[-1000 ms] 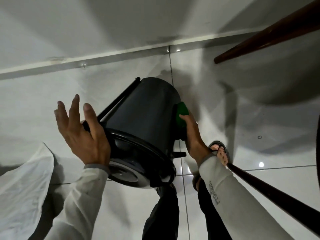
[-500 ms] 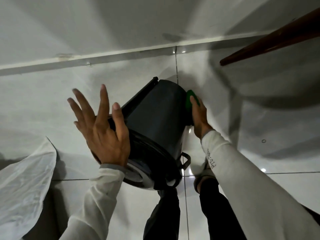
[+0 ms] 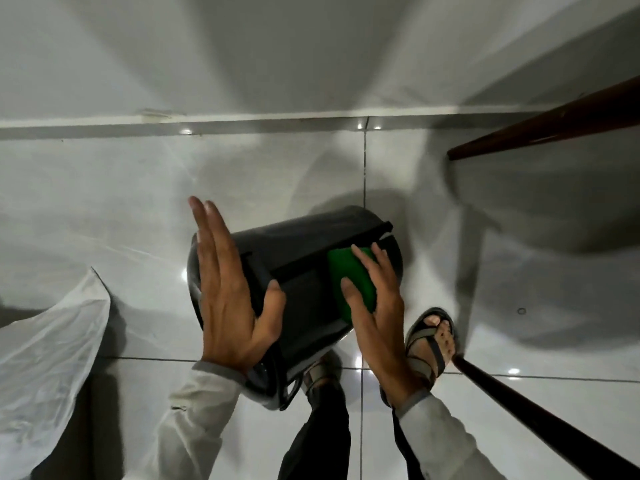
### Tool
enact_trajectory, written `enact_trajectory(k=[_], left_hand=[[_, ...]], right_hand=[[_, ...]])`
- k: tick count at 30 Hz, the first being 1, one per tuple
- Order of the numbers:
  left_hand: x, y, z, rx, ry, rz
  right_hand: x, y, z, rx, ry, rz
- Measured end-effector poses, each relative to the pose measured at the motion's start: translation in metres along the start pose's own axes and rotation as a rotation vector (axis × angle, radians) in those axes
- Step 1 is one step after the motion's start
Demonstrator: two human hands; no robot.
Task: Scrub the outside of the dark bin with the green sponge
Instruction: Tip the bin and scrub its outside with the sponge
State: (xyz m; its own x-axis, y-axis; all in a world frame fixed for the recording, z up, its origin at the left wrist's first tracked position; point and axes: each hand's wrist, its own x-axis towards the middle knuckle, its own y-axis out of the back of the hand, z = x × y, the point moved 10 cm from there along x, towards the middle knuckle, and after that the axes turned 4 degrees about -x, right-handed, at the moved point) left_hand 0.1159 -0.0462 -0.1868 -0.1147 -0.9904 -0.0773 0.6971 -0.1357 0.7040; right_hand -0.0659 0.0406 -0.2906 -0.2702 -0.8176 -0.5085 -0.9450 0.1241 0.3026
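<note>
Left grip [image 3: 231, 306], right grip [image 3: 378, 315]: both flat

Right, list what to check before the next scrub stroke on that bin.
1. Green sponge lies flat on the dark bin outer wall: ok.
2. Right hand presses on the sponge: ok.
3. Left hand braces the bin, fingers straight: ok.
4. Bin tipped on its side for access: ok.
5. Sponge soapy or wet: cannot tell.
6. Bin resting on the tiled floor: cannot tell.
</note>
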Motion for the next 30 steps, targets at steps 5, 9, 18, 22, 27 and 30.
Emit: enact_trajectory(k=[5, 9, 18, 22, 27, 30], left_hand=[[-0.005, -0.006, 0.011, -0.040, -0.014, -0.008], [-0.018, -0.016, 0.026, 0.028, -0.107, -0.071], [-0.025, -0.023, -0.029, -0.094, 0.587, -0.016], [-0.045, -0.026, -0.019, -0.036, 0.528, -0.054], [-0.080, -0.046, 0.004, 0.114, 0.323, -0.196], [-0.083, -0.050, 0.007, 0.113, 0.309, -0.208]], right_hand=[[0.001, 0.017, -0.022, 0.097, 0.107, 0.156], [0.022, 0.013, -0.040, 0.032, 0.159, 0.063], [0.007, 0.003, -0.019, -0.355, 0.198, -0.107], [-0.025, 0.004, 0.000, -0.309, 0.149, -0.079], [-0.001, 0.036, 0.057, -0.288, -0.166, -0.001], [0.031, 0.051, 0.073, -0.176, -0.339, 0.023]])
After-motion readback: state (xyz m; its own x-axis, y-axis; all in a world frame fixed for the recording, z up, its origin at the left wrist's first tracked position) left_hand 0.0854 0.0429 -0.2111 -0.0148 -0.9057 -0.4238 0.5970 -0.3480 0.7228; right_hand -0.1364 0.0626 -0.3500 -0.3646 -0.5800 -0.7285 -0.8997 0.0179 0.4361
